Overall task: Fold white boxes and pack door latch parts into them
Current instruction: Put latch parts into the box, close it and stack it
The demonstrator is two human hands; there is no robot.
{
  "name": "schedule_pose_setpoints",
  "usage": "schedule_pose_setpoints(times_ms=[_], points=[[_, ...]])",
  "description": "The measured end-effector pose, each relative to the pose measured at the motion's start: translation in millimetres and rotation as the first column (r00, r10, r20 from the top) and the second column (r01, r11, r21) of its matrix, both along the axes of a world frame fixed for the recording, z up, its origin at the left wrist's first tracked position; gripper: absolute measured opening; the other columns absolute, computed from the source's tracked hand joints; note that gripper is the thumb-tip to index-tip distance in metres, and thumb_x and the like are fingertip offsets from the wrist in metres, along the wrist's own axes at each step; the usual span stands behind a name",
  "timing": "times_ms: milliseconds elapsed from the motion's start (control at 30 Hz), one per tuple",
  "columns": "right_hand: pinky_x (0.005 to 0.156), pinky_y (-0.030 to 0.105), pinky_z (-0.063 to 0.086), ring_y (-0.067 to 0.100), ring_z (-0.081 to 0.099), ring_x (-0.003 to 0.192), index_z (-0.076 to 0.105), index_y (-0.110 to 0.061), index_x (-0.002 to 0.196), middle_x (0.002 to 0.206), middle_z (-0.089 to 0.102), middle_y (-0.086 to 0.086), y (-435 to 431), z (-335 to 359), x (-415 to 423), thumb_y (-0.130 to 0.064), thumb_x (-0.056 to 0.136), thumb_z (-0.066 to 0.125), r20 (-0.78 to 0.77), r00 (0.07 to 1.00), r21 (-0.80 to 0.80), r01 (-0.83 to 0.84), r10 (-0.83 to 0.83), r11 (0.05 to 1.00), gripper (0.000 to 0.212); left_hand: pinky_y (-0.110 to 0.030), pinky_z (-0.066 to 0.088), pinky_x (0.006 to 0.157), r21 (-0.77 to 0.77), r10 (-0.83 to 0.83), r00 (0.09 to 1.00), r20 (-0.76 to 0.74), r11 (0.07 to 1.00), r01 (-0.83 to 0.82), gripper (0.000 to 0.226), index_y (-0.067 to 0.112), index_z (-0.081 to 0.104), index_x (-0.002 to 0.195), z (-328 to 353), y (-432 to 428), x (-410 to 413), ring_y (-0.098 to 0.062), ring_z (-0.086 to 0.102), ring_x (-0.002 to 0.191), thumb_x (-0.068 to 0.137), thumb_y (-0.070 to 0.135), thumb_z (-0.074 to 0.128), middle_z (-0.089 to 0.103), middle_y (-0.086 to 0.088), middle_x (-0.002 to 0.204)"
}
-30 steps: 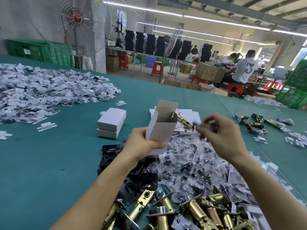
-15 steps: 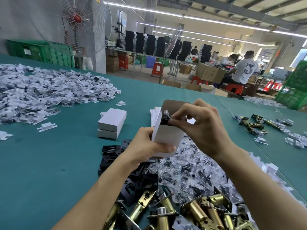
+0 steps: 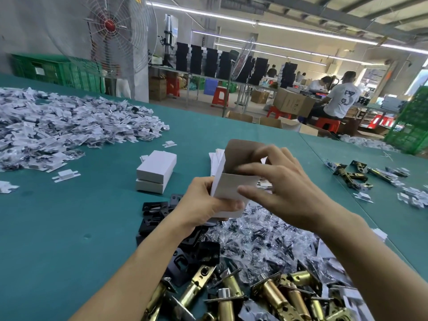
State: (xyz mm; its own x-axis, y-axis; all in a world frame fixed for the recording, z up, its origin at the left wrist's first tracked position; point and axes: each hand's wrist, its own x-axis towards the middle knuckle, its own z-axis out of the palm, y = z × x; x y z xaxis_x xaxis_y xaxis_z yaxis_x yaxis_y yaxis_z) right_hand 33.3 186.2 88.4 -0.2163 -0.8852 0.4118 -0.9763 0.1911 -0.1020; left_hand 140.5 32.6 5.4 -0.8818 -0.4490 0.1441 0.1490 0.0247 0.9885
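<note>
Okay, two stacked closed white cardboard boxes (image 3: pixel 156 172) are sitting left on the teal table (image 3: pixel 69 228). We are clamping our left hand (image 3: pixel 205 205) round the upright open white cardboard box (image 3: pixel 228 185), mid-air. Our right hand (image 3: pixel 289 188) is covering its mouth; pinching anything, cannot tell. Likely packing; next probably tucking the matte brown flap. Shiny brass tubular latches (image 3: pixel 273 295) are lying below.

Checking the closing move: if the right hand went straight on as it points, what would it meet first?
The white box held by the left hand; the right hand points left, fingers seemingly touching its open top.
</note>
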Motion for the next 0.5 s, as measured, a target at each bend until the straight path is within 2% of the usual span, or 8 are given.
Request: schedule_pose_setpoints(times_ms=[33, 100, 167, 233, 333, 433, 500], points=[[0.096, 0.027, 0.039, 0.014, 0.043, 0.110, 0.065, -0.032, 0.124, 0.117, 0.044, -0.007, 2.3, -2.8, -1.7, -0.042, 0.089, 0.065, 0.031, 0.999, -0.142, -0.024, 0.028, 0.990, 0.037, -0.027, 0.055, 0.060, 0.019, -0.005, 1.000, -0.003, 1.000, 0.005, 0.029, 0.012, 0.078, 0.097, 1.0, 0.4, 0.5, -0.017, 0.071, 0.076, 0.071, 0.003, 0.087, 0.076, -0.007, 0.088], [0.087, 0.026, 0.049, 0.011, 0.054, 0.106, 0.064, -0.030, 0.118, 0.118, 0.052, -0.002, 7.4, -9.3, -7.4, -0.021, 0.081, 0.079, 0.176, 0.980, -0.405, -0.010, 0.089, 0.914, 0.040, -0.032, 0.057, 0.061, 0.049, -0.023, 1.000, -0.006, 0.999, 0.023, 0.037, 0.010, 0.077, 0.102, 3.0, 1.1, 1.1, -0.022, 0.072, 0.081, 0.067, 0.005, 0.090, 0.077, -0.011, 0.095], [0.082, 0.032, 0.057, 0.010, 0.064, 0.103, 0.064, -0.031, 0.109, 0.113, 0.062, -0.001, 11.9, -15.0, -10.5, -0.018, 0.078, 0.082, 0.362, 0.911, -0.503, 0.013, 0.197, 0.864, 0.038, -0.038, 0.059, 0.064, 0.059, -0.046, 0.999, -0.003, 0.997, 0.046, 0.039, 0.008, 0.077, 0.105, 4.4, 2.2, 1.0, -0.025, 0.072, 0.085, 0.068, 0.002, 0.089, 0.076, -0.013, 0.098], [0.083, 0.034, 0.059, 0.011, 0.067, 0.103, 0.069, -0.032, 0.106, 0.111, 0.069, -0.004, 13.8, -23.0, -10.9, -0.024, 0.078, 0.078, 0.460, 0.852, -0.479, 0.000, 0.251, 0.878, 0.030, -0.040, 0.060, 0.065, 0.046, -0.078, 0.997, -0.004, 0.996, 0.078, 0.035, 0.008, 0.077, 0.104, 4.3, 3.8, 0.3, -0.024, 0.072, 0.085, 0.071, 0.000, 0.086, 0.076, -0.012, 0.097], [0.082, 0.029, 0.059, 0.009, 0.071, 0.094, 0.072, -0.029, 0.105, 0.102, 0.074, -0.001, 15.4, -36.3, -10.6, -0.028, 0.079, 0.072, 0.578, 0.769, -0.429, 0.001, 0.274, 0.903, 0.026, -0.038, 0.061, 0.066, -0.009, -0.130, 0.991, 0.000, 0.991, 0.130, 0.030, 0.013, 0.079, 0.097, 0.9, 6.0, -0.9, -0.021, 0.073, 0.084, 0.069, 0.003, 0.086, 0.076, -0.009, 0.092], [0.078, 0.025, 0.057, 0.011, 0.071, 0.087, 0.074, -0.027, 0.098, 0.097, 0.074, 0.001, 17.8, -44.9, -14.4, -0.026, 0.080, 0.069, 0.551, 0.792, -0.434, 0.004, 0.263, 0.901, 0.018, -0.032, 0.060, 0.069, -0.036, -0.175, 0.985, 0.003, 0.984, 0.175, 0.030, 0.016, 0.077, 0.100, -3.7, 5.4, -2.2, -0.020, 0.073, 0.089, 0.071, 0.013, 0.084, 0.077, -0.007, 0.096], [0.077, 0.025, 0.057, 0.011, 0.070, 0.087, 0.074, -0.026, 0.096, 0.096, 0.073, -0.001, 20.6, -50.6, -17.7, -0.025, 0.082, 0.068, 0.553, 0.798, -0.421, 0.018, 0.241, 0.907, 0.016, -0.030, 0.059, 0.078, -0.118, -0.167, 0.986, 0.000, 0.979, 0.166, 0.039, 0.027, 0.073, 0.108, -6.5, 5.8, -4.2, -0.017, 0.073, 0.095, 0.071, 0.021, 0.086, 0.077, -0.002, 0.102]])
